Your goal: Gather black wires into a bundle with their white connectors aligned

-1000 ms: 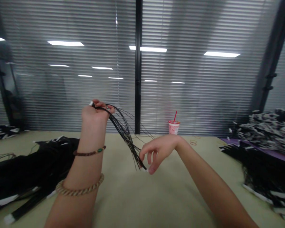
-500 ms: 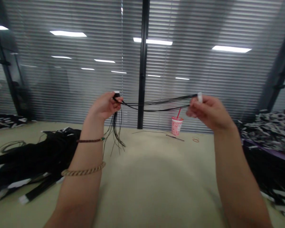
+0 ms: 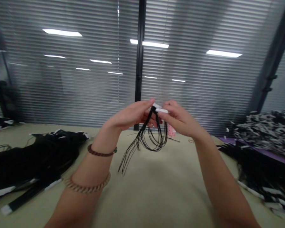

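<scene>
Both hands meet in front of me, holding a bundle of thin black cords (image 3: 154,146) whose ends carry white tips or wraps (image 3: 161,110). My left hand (image 3: 139,115) grips the bundle near one white end, thumb on top and fingers underneath. My right hand (image 3: 179,117) pinches another white end right beside it. Between the hands the cords hang down in loops, and loose ends trail to the lower left. Whether the two white ends touch is hard to make out.
On the left of the pale table (image 3: 152,190) lies a heap of black cord bundles (image 3: 45,158) with white ends. More black bundles (image 3: 261,171) and a pile of black and white pieces (image 3: 268,133) sit at right. A pink cup (image 3: 171,130) stands behind my right hand.
My hands have come together from wide apart. The cords, earlier stretched almost level between them, now droop in loops. The view has shifted slightly.
</scene>
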The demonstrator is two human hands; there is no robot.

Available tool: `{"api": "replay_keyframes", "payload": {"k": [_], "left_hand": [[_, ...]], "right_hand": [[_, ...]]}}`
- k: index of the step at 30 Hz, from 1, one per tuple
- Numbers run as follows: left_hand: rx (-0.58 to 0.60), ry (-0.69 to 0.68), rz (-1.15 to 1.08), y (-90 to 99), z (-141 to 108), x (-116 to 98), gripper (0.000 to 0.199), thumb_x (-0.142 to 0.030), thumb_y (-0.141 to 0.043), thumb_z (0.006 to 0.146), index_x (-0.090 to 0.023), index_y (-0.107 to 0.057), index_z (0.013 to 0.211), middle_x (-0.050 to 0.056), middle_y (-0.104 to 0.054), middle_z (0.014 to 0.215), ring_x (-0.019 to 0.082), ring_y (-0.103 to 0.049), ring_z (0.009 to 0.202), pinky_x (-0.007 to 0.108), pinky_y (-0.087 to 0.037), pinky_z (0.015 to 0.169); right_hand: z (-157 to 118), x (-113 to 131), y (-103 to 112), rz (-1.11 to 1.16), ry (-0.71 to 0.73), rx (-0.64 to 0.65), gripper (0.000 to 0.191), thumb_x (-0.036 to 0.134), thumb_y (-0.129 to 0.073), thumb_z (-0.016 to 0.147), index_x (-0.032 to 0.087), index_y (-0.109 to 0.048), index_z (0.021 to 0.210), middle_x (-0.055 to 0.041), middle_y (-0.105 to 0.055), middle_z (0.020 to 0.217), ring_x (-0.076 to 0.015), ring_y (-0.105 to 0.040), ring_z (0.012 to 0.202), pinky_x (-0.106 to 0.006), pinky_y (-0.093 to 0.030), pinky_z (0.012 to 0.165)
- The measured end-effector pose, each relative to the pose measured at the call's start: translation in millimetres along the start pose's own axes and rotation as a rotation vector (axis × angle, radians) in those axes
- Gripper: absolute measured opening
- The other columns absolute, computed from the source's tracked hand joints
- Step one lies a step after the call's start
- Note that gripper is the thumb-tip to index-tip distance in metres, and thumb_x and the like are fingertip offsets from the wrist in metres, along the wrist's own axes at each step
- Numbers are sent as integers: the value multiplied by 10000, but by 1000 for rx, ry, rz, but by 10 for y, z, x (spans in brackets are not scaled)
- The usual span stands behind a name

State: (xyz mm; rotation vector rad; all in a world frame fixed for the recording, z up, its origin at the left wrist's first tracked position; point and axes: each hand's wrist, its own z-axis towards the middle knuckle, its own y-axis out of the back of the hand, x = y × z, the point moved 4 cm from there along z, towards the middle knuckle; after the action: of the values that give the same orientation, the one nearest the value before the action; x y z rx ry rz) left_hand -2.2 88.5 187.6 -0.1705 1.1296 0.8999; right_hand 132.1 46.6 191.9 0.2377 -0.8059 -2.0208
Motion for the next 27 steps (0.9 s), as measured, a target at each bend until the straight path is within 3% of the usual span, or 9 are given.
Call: {"api": "replay_keyframes", "payload": {"k": [4,7,10,17,21,24,27], "left_hand": [[-53,-110,286,-89,-9,-81,276,-343,-620,681,-187,-522,886,6,-588,647,125,-566,590,213,-421,504],[-87,-168,346,-135,-8,-99,352,-256,-686,608,-189,-514,907,-12,-558,643,109,-532,566,193,-373,457],[-118,-185,348,-168,3,-90,341,-221,-671,612,-189,-500,906,-21,-536,622,100,-510,537,189,-344,430],[-66,-189,308,-187,26,-66,283,-103,-569,652,-190,-476,904,-20,-550,635,106,-539,573,205,-380,481],[-35,-179,266,-192,39,-61,256,-90,-517,680,-190,-469,910,-20,-564,621,119,-564,600,224,-410,529],[-117,-194,265,-155,39,-87,168,-118,-489,719,-182,-481,874,-5,-581,606,119,-565,566,227,-410,514],[-176,-186,293,-127,39,-104,95,-153,-440,762,-174,-489,841,14,-592,603,120,-559,533,230,-408,490]], "right_hand": [[29,46,-27,-68,33,-93,225,343,-413,847,184,-568,819,-58,-464,931,-169,-428,929,-293,-373,790],[34,22,-45,66,21,-2,248,351,-378,863,171,-547,842,-41,-509,845,-150,-469,827,-265,-389,714],[25,4,-68,225,6,119,273,356,-350,875,150,-523,829,-22,-518,768,-124,-478,723,-235,-388,637],[38,-27,-68,223,-2,32,267,359,-386,861,149,-529,779,-6,-508,720,-107,-475,697,-224,-389,641],[23,-67,-67,421,-25,101,270,363,-414,847,147,-537,743,-4,-532,696,-100,-515,687,-242,-435,671],[5,-152,14,577,-88,-25,257,379,-462,816,150,-548,738,-27,-575,827,-105,-552,758,-264,-466,714],[-10,-238,89,585,-147,-192,253,397,-518,775,150,-537,718,-48,-582,937,-115,-573,807,-266,-475,716]]}}
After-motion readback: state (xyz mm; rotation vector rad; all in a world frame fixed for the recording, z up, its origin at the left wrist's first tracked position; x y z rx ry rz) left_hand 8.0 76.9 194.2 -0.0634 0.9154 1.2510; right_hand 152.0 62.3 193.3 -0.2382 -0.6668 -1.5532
